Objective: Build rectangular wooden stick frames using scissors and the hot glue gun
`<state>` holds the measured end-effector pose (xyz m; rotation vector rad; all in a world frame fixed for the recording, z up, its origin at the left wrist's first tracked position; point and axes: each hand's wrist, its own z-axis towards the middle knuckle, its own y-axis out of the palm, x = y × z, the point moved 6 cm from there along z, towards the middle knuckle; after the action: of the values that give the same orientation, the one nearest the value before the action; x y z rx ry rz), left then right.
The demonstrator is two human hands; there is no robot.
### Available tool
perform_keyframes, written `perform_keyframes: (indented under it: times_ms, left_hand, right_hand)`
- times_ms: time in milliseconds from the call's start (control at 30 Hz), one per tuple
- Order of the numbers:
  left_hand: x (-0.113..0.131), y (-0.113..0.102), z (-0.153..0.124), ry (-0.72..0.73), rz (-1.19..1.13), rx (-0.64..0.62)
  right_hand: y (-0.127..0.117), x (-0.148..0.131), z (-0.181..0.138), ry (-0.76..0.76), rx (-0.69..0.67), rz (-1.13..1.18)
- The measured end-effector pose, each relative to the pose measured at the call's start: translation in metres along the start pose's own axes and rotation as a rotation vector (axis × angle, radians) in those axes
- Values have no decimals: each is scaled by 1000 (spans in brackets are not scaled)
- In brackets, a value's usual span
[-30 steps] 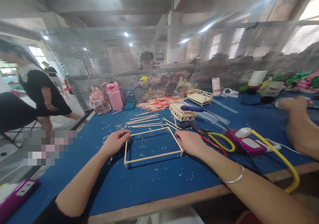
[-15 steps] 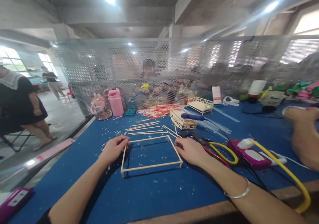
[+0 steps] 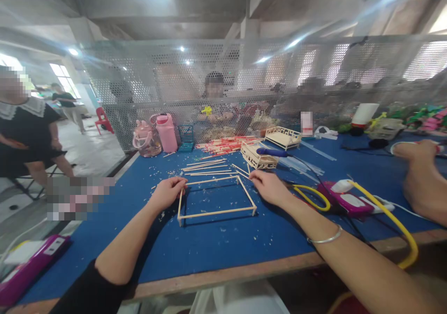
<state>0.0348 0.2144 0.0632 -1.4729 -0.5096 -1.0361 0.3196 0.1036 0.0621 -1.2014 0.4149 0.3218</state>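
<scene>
A rectangular frame of thin wooden sticks [image 3: 216, 211] stands on the blue table [image 3: 223, 244]. My left hand [image 3: 169, 192] pinches the frame's far left corner. My right hand [image 3: 267, 187] has its fingers closed at the far right corner, where loose sticks lie; whether it holds the frame or a stick is not clear. A bangle sits on my right wrist. Loose wooden sticks [image 3: 206, 167] lie just beyond the frame.
Two small wooden model beds [image 3: 258, 156] and a blue-handled tool [image 3: 270, 152] lie beyond my right hand. Yellow-handled scissors [image 3: 312, 197], a pink device [image 3: 344, 201] and a yellow hose are at right. Another person's hand [image 3: 421, 179] rests far right. Pink bottles [image 3: 165, 132] stand by the mesh screen.
My right hand has slid from the frame's right side up to its far right corner. My left hand stays on the far left corner. The view has shifted slightly.
</scene>
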Motion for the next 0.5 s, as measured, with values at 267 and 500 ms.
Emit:
perform_keyframes:
  times_ms: [267, 500]
  left_hand:
    - [0, -3, 1, 22, -34, -13]
    - [-2, -1, 5, 14, -101, -82]
  right_hand:
    - [-17, 21, 11, 7, 94, 28]
    - [0, -21, -5, -254, -95, 197]
